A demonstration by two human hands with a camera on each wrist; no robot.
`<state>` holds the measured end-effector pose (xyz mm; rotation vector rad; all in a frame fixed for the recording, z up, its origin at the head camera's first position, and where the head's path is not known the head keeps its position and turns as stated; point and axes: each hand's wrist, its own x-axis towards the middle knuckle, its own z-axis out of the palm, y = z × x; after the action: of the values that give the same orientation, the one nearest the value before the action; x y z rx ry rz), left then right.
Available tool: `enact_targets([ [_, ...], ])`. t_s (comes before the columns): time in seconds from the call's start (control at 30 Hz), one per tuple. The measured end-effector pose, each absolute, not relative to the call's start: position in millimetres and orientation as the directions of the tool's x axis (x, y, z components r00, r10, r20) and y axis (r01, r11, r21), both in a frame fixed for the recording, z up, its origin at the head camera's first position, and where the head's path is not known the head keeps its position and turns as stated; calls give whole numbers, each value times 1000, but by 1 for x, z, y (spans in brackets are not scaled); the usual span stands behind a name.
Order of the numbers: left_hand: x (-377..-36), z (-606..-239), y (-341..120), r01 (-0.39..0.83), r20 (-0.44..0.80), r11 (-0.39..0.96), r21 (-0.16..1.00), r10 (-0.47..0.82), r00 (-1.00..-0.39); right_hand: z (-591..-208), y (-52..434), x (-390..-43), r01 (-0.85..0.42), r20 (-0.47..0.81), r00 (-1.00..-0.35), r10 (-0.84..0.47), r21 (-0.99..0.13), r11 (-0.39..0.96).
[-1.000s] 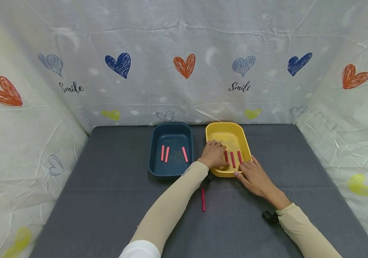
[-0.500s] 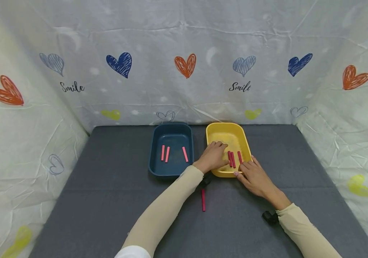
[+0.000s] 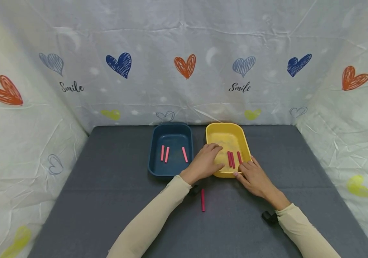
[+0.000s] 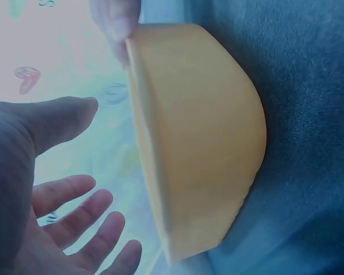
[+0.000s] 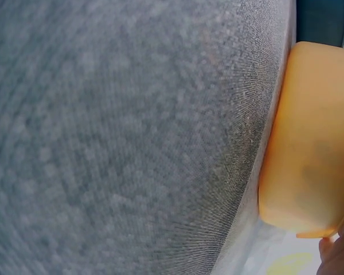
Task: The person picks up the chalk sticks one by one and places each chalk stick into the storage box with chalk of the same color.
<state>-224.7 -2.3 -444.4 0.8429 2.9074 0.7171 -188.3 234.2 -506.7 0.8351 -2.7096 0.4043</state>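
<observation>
In the head view, my left hand (image 3: pixel 204 161) hovers over the left side of the yellow tray (image 3: pixel 212 137), thumb and fingers spread with nothing between them. Its fingers also show apart in the left wrist view, beside the yellow tray's wall (image 4: pixel 200 126). My right hand (image 3: pixel 257 178) holds the tray by its near right corner, fingers over the rim and thumb outside. Inside lie two dark red sticks (image 3: pixel 230 159) side by side and another red stick (image 3: pixel 239 157) close to the right fingers. One more red stick (image 3: pixel 202 200) lies on the table in front.
Left of the yellow tray stands a dark blue tray (image 3: pixel 171 172) with pink sticks (image 3: pixel 167 155) in it. A grey cloth covers the table (image 3: pixel 106 200). Behind hangs a pale curtain (image 3: pixel 151 43) printed with hearts.
My left hand first pushed a red stick rightward against its neighbour in the yellow tray, then drew back to the left. The right hand has stayed at the corner.
</observation>
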Motion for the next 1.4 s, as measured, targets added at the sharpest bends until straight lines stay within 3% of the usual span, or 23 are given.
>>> enact_targets([
  [0.43,-190,-444,-23,549,164,726,415,533,-830,-508,234,-189,-571,329,-802,-499,-178,801],
  [0.93,-166,-452,-45,490,135,722,489,493,-860,-506,234,-186,-567,317,-808,-497,-186,802],
  [1.4,-139,-465,-71,495,253,709,503,427,-868,-505,234,-186,-562,305,-814,-494,-201,802],
])
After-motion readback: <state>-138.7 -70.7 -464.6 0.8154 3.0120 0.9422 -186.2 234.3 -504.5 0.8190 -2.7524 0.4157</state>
